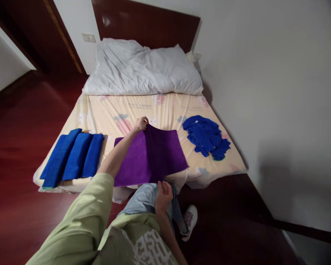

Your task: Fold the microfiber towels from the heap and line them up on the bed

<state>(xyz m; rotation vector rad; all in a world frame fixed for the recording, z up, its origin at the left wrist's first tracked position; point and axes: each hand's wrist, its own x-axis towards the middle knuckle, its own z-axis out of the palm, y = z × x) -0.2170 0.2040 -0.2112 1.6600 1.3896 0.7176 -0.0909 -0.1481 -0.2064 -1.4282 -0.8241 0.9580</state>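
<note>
A purple towel (165, 151) lies spread across the front of the bed, raised along a ridge through its middle. At its far edge, my left hand (141, 124) pinches the cloth at the top of that ridge. My right hand (164, 197) is closed at the near edge, in front of my legs, with its fingertips gripping the towel there. Left of the towel, several folded blue cloths (78, 156) lie side by side, partly overlapping. To the right sits a crumpled heap of blue cloth (205, 136).
The bed (99, 106) has a pale yellow printed sheet. A white quilt or pillows (143, 70) lie bunched against the dark headboard (146, 22). A white wall (278, 92) runs along the right side. Dark red floor (22, 147) surrounds the bed's front and left.
</note>
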